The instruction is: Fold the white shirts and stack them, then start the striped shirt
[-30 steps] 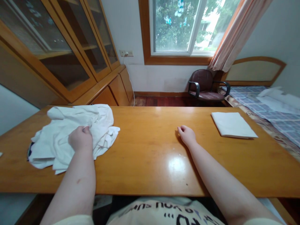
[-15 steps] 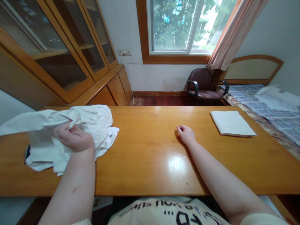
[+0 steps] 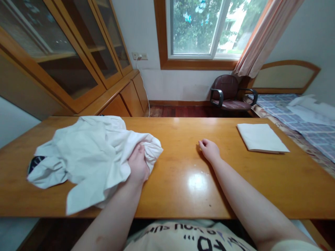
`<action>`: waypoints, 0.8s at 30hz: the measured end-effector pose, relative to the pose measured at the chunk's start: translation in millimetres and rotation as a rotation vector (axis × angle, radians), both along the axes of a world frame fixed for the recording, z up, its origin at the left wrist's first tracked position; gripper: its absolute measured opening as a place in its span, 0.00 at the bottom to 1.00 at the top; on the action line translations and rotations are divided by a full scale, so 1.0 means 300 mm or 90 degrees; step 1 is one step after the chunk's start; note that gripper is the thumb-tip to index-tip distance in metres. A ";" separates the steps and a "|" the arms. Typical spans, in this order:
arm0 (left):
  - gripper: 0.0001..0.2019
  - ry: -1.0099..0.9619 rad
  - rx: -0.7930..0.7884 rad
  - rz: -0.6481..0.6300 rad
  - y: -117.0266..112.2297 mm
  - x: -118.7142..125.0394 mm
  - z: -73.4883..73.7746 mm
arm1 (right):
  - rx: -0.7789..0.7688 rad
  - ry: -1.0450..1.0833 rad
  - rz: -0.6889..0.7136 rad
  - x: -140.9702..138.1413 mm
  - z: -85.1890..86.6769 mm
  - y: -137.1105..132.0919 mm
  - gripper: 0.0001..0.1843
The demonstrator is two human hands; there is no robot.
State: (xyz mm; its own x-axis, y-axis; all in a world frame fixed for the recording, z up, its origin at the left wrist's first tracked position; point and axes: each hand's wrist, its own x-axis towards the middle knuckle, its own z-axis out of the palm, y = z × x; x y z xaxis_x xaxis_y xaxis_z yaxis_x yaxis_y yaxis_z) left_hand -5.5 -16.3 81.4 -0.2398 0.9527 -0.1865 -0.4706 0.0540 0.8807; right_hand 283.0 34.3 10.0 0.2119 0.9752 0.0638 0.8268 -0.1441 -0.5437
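Left hand's (image 3: 138, 163) fingers are clutching bunched white cloth (image 3: 86, 150), tips hidden; right hand's (image 3: 208, 149) are curled in, away from it. Cloth's heaped on the table's (image 3: 172, 143) left, so I'd pull gently, honestly.

White cloth (image 3: 86, 150) | crumpled, maybe several pieces | right end bunched | over table (image 3: 170, 198), left
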 end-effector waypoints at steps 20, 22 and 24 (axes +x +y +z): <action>0.30 1.041 0.206 -0.366 -0.184 -0.196 0.244 | 0.006 -0.007 0.003 -0.001 0.003 0.001 0.19; 0.33 1.215 0.044 -0.189 -0.140 -0.268 0.184 | 0.002 -0.008 0.005 -0.002 0.003 0.002 0.19; 0.40 1.277 -0.109 -0.259 -0.095 -0.301 0.095 | 0.000 -0.011 0.007 -0.004 0.002 0.004 0.19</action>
